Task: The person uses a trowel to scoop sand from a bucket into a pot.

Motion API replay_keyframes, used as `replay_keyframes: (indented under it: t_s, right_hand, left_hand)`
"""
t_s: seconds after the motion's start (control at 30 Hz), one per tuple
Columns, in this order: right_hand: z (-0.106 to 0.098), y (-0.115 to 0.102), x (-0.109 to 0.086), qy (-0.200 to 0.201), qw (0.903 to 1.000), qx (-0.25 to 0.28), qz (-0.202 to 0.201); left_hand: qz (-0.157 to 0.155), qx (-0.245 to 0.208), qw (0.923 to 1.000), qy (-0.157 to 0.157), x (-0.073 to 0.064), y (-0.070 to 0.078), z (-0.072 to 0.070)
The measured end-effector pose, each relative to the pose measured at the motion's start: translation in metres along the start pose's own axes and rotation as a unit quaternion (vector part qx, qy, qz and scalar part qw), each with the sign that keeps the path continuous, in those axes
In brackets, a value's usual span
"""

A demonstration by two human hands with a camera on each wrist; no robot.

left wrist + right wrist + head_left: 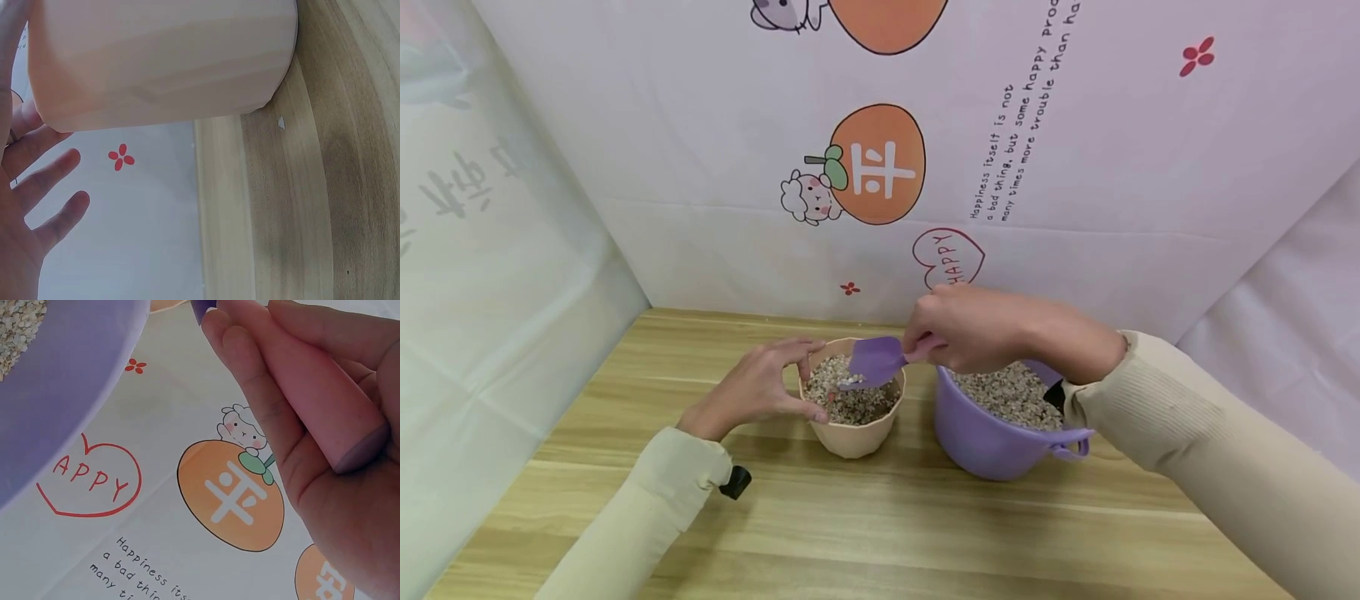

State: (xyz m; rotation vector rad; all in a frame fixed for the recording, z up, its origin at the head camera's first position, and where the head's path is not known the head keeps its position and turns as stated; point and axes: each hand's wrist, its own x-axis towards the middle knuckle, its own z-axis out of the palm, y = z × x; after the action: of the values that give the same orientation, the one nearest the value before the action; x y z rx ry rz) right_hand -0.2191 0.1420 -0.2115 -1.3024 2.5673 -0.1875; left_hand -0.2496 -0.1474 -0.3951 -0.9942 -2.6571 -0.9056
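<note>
A cream flowerpot (852,440) stands on the table, filled with pale gritty grains (837,373). My left hand (760,385) holds its left side, thumb at the front of the rim and index finger at the back; two other fingers spread apart from it in the left wrist view. My right hand (972,329) grips the pink handle (328,400) of a small trowel. Its purple blade (877,360) tilts down over the pot, tip at the grains. Under the right wrist sits a purple bucket (992,446) holding the same kind of grains (1003,392).
The wood-grain table (880,533) meets a white printed cloth (722,150) hanging close behind the pot and bucket. More white cloth hangs at both sides. A loop handle (1072,448) sticks out from the bucket's right front. A pale flake (281,122) lies near the pot's base.
</note>
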Motion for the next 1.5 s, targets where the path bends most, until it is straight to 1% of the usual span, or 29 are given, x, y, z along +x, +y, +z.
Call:
replay_keyframes:
  t_s: [0.23,0.33,0.47,0.57,0.7,0.77,0.87,1.03,1.13,1.27,1.37,1.5]
  right_hand:
    - [0.001,0.005,-0.002,0.005,0.9996,0.003,-0.027]
    - [0.002,0.007,-0.005,0.000,0.9995,0.012,-0.029]
    - [0.001,0.011,-0.013,0.004,0.9992,0.032,-0.022]
    - [-0.001,0.015,-0.022,0.018,0.9985,0.041,-0.031]
    - [-0.007,0.021,-0.035,0.034,0.9966,0.066,-0.038]
    - [-0.011,0.025,-0.044,0.044,0.9952,0.082,-0.030]
    - [-0.018,0.032,-0.060,0.061,0.9942,0.087,-0.015]
    - [-0.024,0.046,-0.086,0.094,0.9940,0.054,0.013]
    - [-0.025,0.055,-0.102,0.101,0.9936,0.040,0.031]
    - [-0.024,0.066,-0.123,0.113,0.9915,0.034,0.054]
    - [-0.022,0.074,-0.135,0.111,0.9907,0.038,0.068]
    - [-0.015,0.082,-0.141,0.085,0.9921,0.049,0.078]
  left_hand:
    - [-0.007,-0.002,1.0000,-0.004,-0.002,0.000,-0.001]
    - [-0.006,-0.001,1.0000,-0.004,-0.002,0.001,-0.001]
    - [-0.004,0.000,1.0000,-0.006,-0.001,0.002,-0.001]
    - [-0.006,0.002,0.9999,-0.010,-0.001,0.002,-0.002]
    - [-0.007,0.007,0.9998,-0.016,0.001,0.003,-0.003]
    - [-0.006,0.009,0.9998,-0.019,0.002,0.004,-0.004]
    - [-0.007,0.008,0.9997,-0.020,0.004,0.005,-0.006]
    - [-0.015,0.009,0.9998,-0.011,0.007,0.008,-0.006]
    - [-0.030,0.015,0.9994,-0.011,0.009,0.012,-0.006]
    - [-0.038,0.041,0.9984,-0.012,0.015,0.019,-0.005]
    - [-0.031,0.073,0.9968,-0.011,0.021,0.025,-0.006]
    - [-0.035,0.104,0.9940,-0.005,0.029,0.031,-0.006]
